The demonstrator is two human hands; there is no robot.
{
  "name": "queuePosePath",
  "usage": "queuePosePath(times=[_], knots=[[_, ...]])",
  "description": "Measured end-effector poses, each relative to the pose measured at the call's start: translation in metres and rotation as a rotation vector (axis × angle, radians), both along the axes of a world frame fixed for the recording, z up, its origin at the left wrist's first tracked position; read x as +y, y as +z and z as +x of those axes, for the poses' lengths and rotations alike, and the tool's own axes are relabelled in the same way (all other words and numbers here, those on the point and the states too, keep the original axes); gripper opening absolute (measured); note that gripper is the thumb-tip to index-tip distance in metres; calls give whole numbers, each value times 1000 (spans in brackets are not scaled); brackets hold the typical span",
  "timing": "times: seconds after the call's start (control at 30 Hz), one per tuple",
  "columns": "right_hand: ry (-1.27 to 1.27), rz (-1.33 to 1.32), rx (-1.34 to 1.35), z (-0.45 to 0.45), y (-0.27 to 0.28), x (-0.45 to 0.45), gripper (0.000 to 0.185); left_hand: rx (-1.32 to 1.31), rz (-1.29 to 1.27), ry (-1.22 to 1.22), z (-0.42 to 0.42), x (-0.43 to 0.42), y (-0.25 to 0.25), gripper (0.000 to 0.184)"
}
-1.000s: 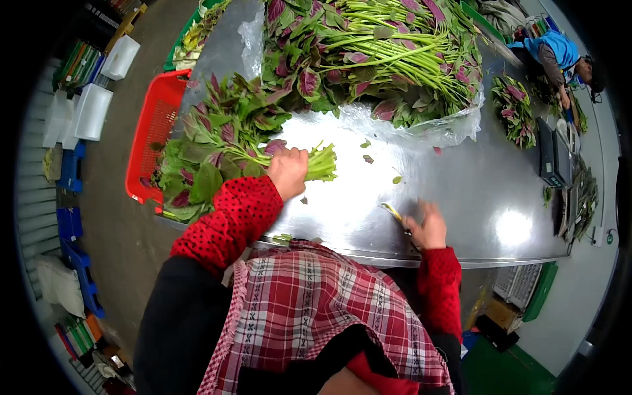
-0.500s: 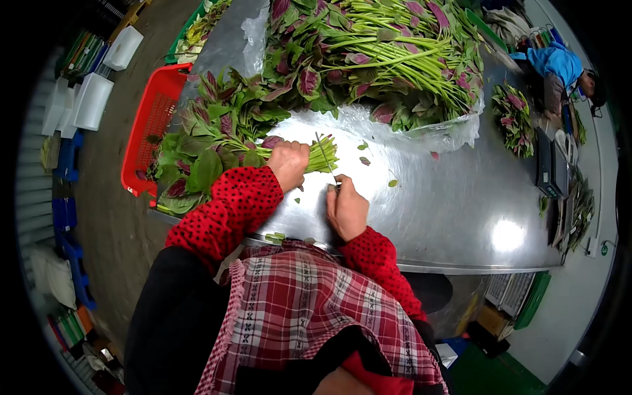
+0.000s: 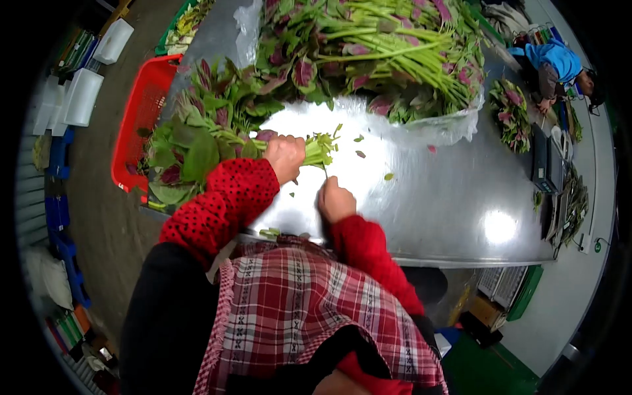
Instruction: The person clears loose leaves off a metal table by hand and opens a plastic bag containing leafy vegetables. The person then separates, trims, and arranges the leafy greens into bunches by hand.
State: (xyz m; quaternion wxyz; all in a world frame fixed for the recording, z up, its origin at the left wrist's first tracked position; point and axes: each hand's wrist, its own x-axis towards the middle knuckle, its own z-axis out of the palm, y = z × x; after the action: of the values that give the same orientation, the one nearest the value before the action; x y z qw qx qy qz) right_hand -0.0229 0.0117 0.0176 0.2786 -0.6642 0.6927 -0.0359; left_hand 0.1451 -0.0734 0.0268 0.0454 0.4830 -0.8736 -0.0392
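Observation:
My left hand is wrapped round the stems of a leafy bunch; its purple and green leaves spread left, and the cut stem ends stick out to the right. Just below those ends is my right hand, closed on a knife. Only a thin bit of the blade shows against the stems; the handle is hidden in the fist. Small loose leaves lie on the metal table to the right of the bunch.
A large heap of stemmed greens lies on plastic film at the back. At the left edge stands a red basket. To the right are another bunch and a scale. A co-worker in blue is at the far right.
My right hand came from the right to the stem ends with the knife, and has since moved slightly down and left. Some stem ends now stick out loosely. My left hand keeps its hold.

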Motion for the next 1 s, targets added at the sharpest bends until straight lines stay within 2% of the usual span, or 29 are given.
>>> queuePosePath(times=[0.13,0.2,0.27,0.37,0.47,0.5,0.57,0.6,0.7,0.8,0.93,1.0], knots=[[-15,-41,-43,-14,5,46,22,35,38,-22,1,1,3,32],[-33,-48,-75,-21,7,43,22,65,-32,-37,3,3,1,27],[-41,-59,-106,-22,9,34,22,102,-144,-32,5,15,0,29],[-118,-200,-242,-7,19,15,22,56,-161,-21,5,25,-8,36],[-205,-222,-353,5,-10,15,20,12,-85,-18,3,13,-1,38],[-206,-237,-360,6,-19,12,20,13,29,2,2,6,6,38],[-327,-242,-648,11,-36,10,20,-16,257,65,4,-14,12,40],[-338,-244,-657,15,-29,8,20,-60,379,121,-1,-23,46,30],[-556,-34,-1068,26,11,-16,27,-114,473,165,3,-46,69,35],[-614,75,-1243,37,19,-35,23,-34,578,223,11,-55,68,44],[-620,-15,-1362,43,29,-37,17,131,667,216,20,-40,65,50],[-603,-24,-1315,42,34,-43,15,447,716,65,32,-35,44,52]])
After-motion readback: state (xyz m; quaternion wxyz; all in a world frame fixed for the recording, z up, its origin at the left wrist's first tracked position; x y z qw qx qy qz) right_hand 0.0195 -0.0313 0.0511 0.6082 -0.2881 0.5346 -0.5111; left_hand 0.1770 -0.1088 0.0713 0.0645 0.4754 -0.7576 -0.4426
